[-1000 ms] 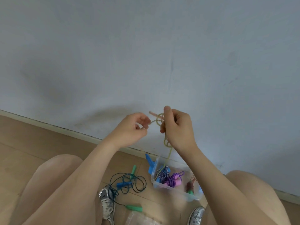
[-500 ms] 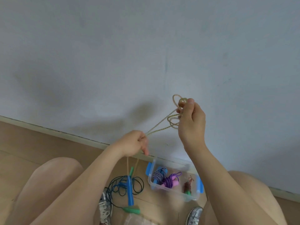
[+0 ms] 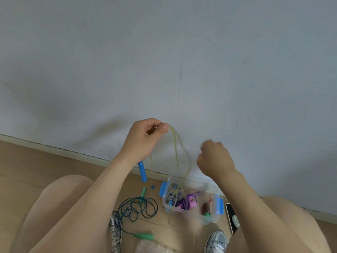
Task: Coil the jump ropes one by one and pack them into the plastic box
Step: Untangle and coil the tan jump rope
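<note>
Step in hand: coiling the yellow jump rope (image 3: 176,154), held in the air above the plastic box (image 3: 193,216).

- Left hand (image 3: 144,141): thumb and fingertips pinch the top of the rope. Two strands drop from the pinch in a long loop toward the box. Blue handle (image 3: 142,171) hangs below this hand, above and left of the box.
- Right hand (image 3: 215,159): fingers curled and motion-blurred, above the box's right half. Cannot tell whether it holds a strand.
- The loop's lower end reaches the box's back rim. Whether it rests inside is unclear.

Box contents, left to right:
- black-and-white braided rope (image 3: 172,195)
- purple rope with pink handles (image 3: 187,201)
- brown rope with a green handle (image 3: 207,209)

The box is clear with blue latches, lid off, and stands on the floor (image 3: 54,170).

Judgement: three ropes packed, the yellow one under way. Teal jump rope (image 3: 138,209) lies loose on the floor left of the box and is not yet coiled.

Next move: the right hand needs a hanging strand to bring up to the left-hand pinch. Each loop should be small enough for the room left in the box.
</note>
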`<state>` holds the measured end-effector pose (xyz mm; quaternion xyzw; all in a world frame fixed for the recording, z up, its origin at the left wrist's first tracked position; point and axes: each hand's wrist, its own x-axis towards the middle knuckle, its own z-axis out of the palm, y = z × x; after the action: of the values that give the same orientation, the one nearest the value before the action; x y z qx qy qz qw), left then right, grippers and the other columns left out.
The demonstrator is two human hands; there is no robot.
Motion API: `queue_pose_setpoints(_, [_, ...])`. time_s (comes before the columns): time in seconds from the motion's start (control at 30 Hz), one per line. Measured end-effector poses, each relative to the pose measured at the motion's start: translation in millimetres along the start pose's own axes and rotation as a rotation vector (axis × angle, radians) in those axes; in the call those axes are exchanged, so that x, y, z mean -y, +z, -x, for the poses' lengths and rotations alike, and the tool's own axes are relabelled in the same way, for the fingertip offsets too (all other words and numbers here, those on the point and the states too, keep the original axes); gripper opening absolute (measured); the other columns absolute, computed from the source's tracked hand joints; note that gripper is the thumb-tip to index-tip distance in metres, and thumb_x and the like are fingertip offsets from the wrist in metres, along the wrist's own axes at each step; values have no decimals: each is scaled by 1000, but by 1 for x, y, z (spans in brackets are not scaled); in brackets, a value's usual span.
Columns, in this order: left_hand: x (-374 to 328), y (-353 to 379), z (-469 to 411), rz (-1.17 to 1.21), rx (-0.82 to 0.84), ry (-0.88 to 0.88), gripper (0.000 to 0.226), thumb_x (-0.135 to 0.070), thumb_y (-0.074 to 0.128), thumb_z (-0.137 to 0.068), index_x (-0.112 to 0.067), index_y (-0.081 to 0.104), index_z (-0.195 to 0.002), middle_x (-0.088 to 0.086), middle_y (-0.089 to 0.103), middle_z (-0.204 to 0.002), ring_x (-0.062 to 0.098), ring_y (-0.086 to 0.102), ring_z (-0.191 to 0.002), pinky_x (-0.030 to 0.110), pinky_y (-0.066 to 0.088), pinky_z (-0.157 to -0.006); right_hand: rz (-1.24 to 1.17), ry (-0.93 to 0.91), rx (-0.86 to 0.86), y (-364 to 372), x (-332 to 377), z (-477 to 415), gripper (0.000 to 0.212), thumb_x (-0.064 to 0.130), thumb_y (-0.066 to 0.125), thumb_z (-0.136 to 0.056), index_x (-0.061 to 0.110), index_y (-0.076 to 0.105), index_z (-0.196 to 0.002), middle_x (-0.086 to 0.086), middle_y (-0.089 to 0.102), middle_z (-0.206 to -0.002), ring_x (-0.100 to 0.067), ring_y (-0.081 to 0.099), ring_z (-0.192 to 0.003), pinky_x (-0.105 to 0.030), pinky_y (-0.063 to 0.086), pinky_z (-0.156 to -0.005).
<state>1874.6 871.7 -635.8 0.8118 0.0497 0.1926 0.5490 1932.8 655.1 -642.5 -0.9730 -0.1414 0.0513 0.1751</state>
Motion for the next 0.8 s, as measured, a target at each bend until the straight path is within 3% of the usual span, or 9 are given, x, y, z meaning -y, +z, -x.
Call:
queue_pose_setpoints(0.07, [-3,5,1,-1,90,27,18,-35,69,-100,-28,80,-88,-10,76,-78,21,68,-77,41,55,-79,-324,-258,-93,1,11,3,47,11,62,-90,18,54,-136,-7,63,-129,-25,59,-122,-35,49,-100])
queue_pose_setpoints(0.13, [-10,7,3,21,172,57,16,-36,70,-99,-28,81,-90,5,78,-85,35,68,-84,44,55,-79,-571,-400,-57,1,23,10,68,17,67,-89,30,42,-151,6,59,-142,-9,53,-134,-26,43,-109])
queue_pose_setpoints(0.17, [-12,8,3,30,204,70,16,-32,70,-100,-26,81,-91,8,76,-84,32,66,-76,37,52,-71,-647,-407,-19,1,29,13,65,19,67,-90,33,43,-149,9,66,-135,-8,58,-130,-25,45,-107])
queue_pose_setpoints(0.23, [-15,8,3,35,231,70,18,-26,68,-102,-20,79,-89,2,70,-71,13,54,-61,22,43,-61,-743,-348,49,0,33,15,38,24,65,-98,31,57,-134,4,79,-96,-20,73,-98,-34,55,-84])
queue_pose_setpoints(0.3, [-15,7,2,45,212,35,26,-30,66,-104,-18,75,-82,-7,54,-60,11,42,-58,23,37,-58,-810,-293,77,-6,34,13,12,23,65,-100,16,74,-105,-2,69,-65,-29,63,-65,-38,48,-59])
queue_pose_setpoints(0.4, [-8,6,-1,-60,178,18,43,-47,59,-104,-21,68,-72,-2,41,-61,17,39,-61,32,35,-62,-935,-270,6,-13,30,11,16,14,71,-97,4,77,-86,-8,44,-62,-21,40,-59,-31,38,-55])
queue_pose_setpoints(0.53, [0,8,0,-179,204,1,57,-59,44,-107,-21,65,-70,-4,35,-57,15,38,-55,34,35,-61,-1192,-223,-237,-17,26,6,17,13,74,-97,2,75,-84,-24,31,-67,-36,26,-65,-40,29,-60])
queue_pose_setpoints(0.7, [12,11,-3,-171,255,-45,45,-47,43,-111,-27,70,-82,-5,33,-61,13,33,-53,30,33,-56,-1143,159,-544,-8,10,-11,34,35,65,-91,1,61,-84,-10,52,-69,-22,49,-69,-46,46,-68])
queue_pose_setpoints(0.8, [5,14,-2,87,303,-171,48,-45,42,-112,-21,75,-88,-8,28,-61,11,24,-51,28,23,-49,-790,200,-466,-1,9,-7,30,27,63,-89,13,64,-116,-2,68,-108,-21,63,-104,-44,51,-95])
